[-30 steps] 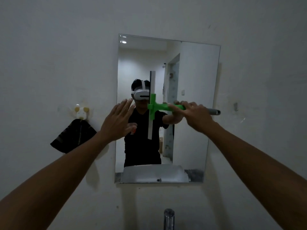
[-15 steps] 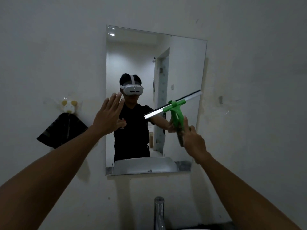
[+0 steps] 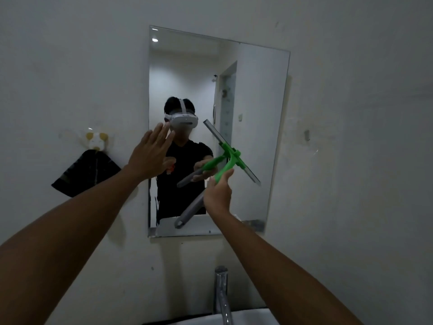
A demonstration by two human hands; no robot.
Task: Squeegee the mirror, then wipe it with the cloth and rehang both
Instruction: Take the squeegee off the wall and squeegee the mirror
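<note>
Gripping green squeegee (image 3: 230,158) against mirror (image 3: 257,95), right hand (image 3: 218,194).

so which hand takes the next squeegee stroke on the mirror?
Right hand: it already grips the green-headed squeegee with grey handle, blade on the wall mirror. The left hand is open and empty.

Hiding mid-handle of squeegee (image 3: 230,158) under right hand (image 3: 218,195). Running off bottom edge below mirror (image 3: 257,127): faucet (image 3: 221,294), sink rim (image 3: 243,316). Blurring cloth (image 3: 85,174) detail left of mirror.
</note>
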